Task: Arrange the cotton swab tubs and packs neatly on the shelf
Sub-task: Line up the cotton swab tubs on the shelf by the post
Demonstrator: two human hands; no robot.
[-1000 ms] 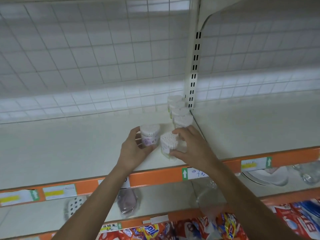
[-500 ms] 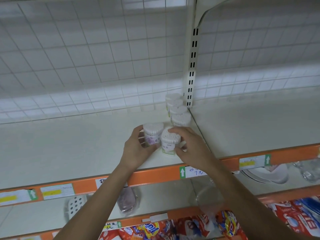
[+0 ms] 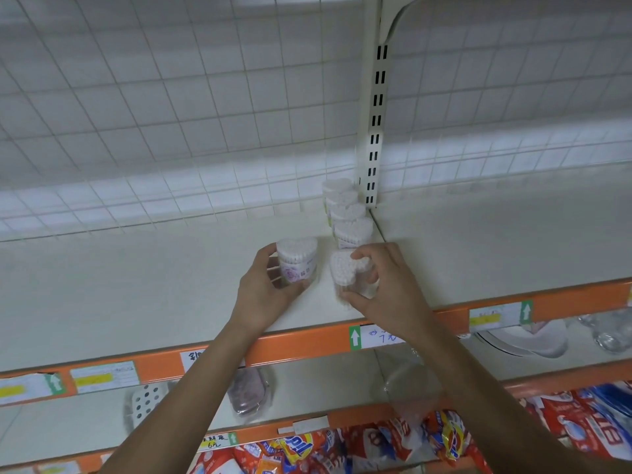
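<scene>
Two clear heart-shaped tubs of cotton swabs stand near the front of the white shelf [image 3: 136, 295]. My left hand [image 3: 265, 292] grips the left tub [image 3: 297, 260], whose purple label faces me. My right hand [image 3: 386, 289] wraps around the right tub [image 3: 343, 268], fingers over its top. Behind them a row of several more tubs [image 3: 349, 217] runs back along the shelf's right edge to the white upright post [image 3: 374, 131].
A white wire-grid back panel [image 3: 171, 114] closes the shelf. An orange price rail [image 3: 307, 343] with paper tags runs along the front edge. Below sit clear plastic items [image 3: 246, 391], and colourful detergent packs [image 3: 342, 449] lie lower still. Another shelf bay [image 3: 496, 241] lies to the right.
Both hands with their tubs have shifted slightly back and up on the shelf, and the right tub has come nearer the end of the row.
</scene>
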